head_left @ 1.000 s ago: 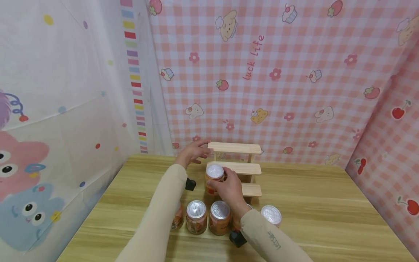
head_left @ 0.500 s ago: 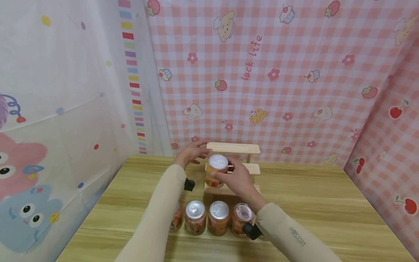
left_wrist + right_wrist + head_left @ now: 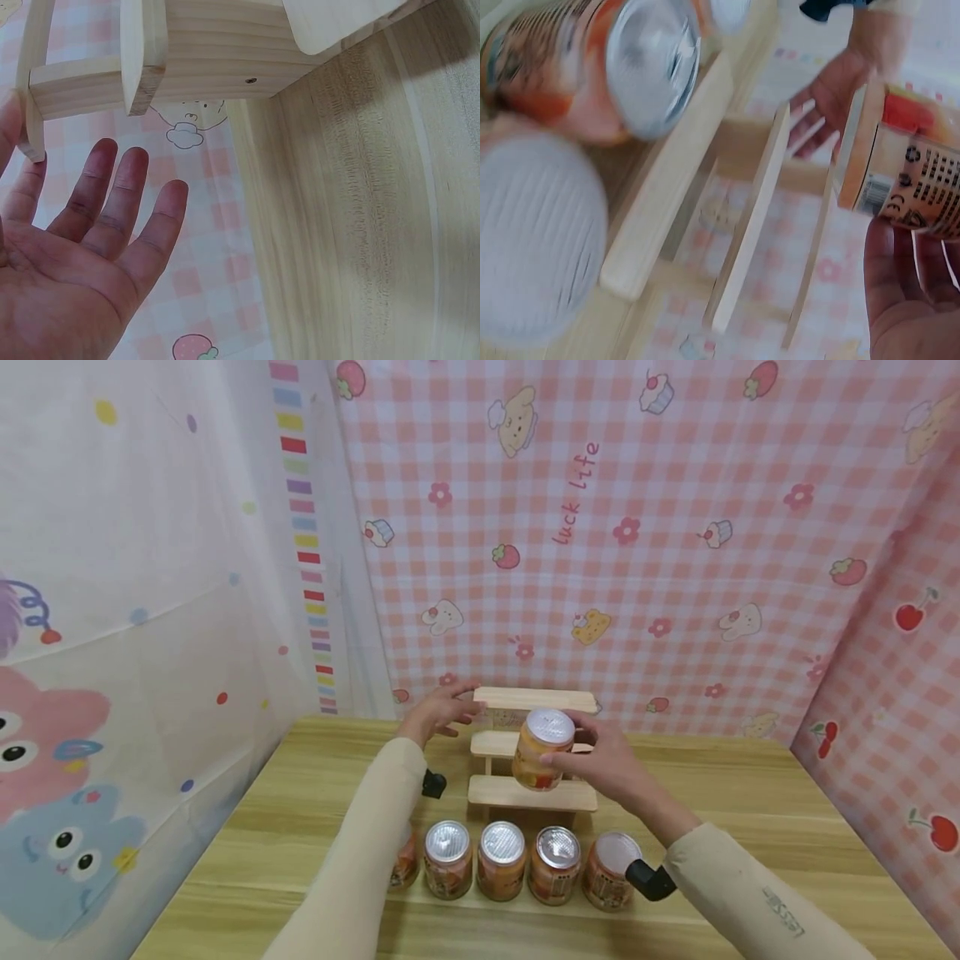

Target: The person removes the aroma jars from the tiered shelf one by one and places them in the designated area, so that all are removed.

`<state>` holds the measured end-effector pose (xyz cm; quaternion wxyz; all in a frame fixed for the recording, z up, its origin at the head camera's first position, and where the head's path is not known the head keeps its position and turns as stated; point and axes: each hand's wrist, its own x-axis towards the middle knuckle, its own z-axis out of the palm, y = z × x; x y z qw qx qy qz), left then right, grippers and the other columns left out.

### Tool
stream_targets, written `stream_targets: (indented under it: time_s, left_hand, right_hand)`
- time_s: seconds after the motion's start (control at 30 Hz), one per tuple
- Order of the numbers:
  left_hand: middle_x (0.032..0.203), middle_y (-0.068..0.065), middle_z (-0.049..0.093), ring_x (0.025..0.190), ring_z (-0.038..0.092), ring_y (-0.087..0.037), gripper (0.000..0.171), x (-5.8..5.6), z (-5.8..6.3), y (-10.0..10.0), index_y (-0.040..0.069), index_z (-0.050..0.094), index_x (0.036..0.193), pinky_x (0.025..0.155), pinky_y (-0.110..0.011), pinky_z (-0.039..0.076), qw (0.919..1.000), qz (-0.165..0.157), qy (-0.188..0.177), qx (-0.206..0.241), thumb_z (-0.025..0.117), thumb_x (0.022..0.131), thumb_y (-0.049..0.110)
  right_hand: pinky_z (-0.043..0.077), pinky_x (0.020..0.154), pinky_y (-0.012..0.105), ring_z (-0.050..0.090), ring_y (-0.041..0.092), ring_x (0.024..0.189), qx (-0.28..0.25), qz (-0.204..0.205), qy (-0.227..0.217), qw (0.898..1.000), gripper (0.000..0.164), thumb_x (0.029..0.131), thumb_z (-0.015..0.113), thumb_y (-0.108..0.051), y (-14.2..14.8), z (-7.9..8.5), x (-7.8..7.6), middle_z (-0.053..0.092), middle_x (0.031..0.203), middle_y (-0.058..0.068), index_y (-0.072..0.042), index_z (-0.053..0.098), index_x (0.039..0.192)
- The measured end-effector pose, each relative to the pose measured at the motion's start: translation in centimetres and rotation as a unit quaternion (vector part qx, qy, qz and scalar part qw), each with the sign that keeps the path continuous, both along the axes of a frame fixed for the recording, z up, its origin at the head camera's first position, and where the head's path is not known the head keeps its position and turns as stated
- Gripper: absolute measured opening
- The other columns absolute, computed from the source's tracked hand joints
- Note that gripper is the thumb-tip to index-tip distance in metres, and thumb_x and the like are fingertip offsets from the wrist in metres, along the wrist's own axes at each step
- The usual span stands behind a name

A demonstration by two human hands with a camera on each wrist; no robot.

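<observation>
A three-tier wooden display shelf [image 3: 506,791] stands at the back of the table. My left hand [image 3: 438,712] holds the left end of its top board between thumb and index finger; the other fingers stretch out free, as the left wrist view shows. My right hand [image 3: 611,764] grips a clear orange-labelled can [image 3: 542,762] with a silver lid, thumb in front and fingers behind. The can is upright, in front of the shelf's right half. Whether it touches the lowest board [image 3: 491,791] cannot be told. Its printed label [image 3: 922,176] faces the right wrist camera.
Several similar cans stand in a row before the shelf, among them one can [image 3: 501,860] near the middle and another can [image 3: 611,870] at the right end. My left sleeve [image 3: 367,835] partly covers the leftmost can [image 3: 405,864]. A checked cloth [image 3: 675,610] hangs behind.
My right hand has raised the can from the shelf's left side and carried it right, uncovering the row's right cans. The left hand has stayed at the top board.
</observation>
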<state>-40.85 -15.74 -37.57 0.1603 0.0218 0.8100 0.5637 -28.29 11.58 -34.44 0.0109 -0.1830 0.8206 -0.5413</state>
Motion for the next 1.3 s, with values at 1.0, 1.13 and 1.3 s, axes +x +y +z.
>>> stream_targets:
  time_s: [1.0, 1.13, 1.3]
  left_hand:
    - [0.145, -0.015, 0.050, 0.130, 0.048, -0.037, 0.063, 0.5, 0.6, 0.3, 0.019, 0.035, 0.155, 0.104, -0.056, 0.042, 1.0000, 0.003, -0.007, -0.001, 0.063, 0.099, 0.027]
    - [0.144, -0.014, 0.051, 0.130, 0.048, -0.036, 0.063, 0.5, 0.5, 0.3, 0.020, 0.035, 0.155, 0.103, -0.055, 0.043, 1.0000, 0.003, -0.006, -0.006, 0.063, 0.099, 0.028]
    - [0.145, -0.014, 0.051, 0.130, 0.049, -0.036, 0.064, 0.3, 0.4, 0.2, 0.021, 0.035, 0.155, 0.103, -0.056, 0.043, 0.9999, 0.005, -0.006, -0.008, 0.063, 0.099, 0.028]
  right_hand:
    - [0.055, 0.081, 0.035, 0.051, 0.041, 0.123, 0.073, -0.021, -0.011, 0.997, 0.071, 0.092, 0.074, -0.025, 13.2, -3.2, 1.7, 0.054, 0.133, 0.023, 0.000, 0.039, 0.148]
    - [0.055, 0.080, 0.033, 0.054, 0.037, 0.120, 0.076, -0.024, -0.007, 0.997, 0.070, 0.092, 0.074, -0.023, 14.2, -4.0, 1.8, 0.054, 0.133, 0.022, -0.001, 0.039, 0.148]
    - [0.056, 0.080, 0.031, 0.058, 0.017, 0.112, 0.068, -0.023, -0.011, 0.997, 0.068, 0.091, 0.074, -0.020, 15.3, -4.8, 2.0, 0.056, 0.131, 0.021, 0.001, 0.041, 0.146]
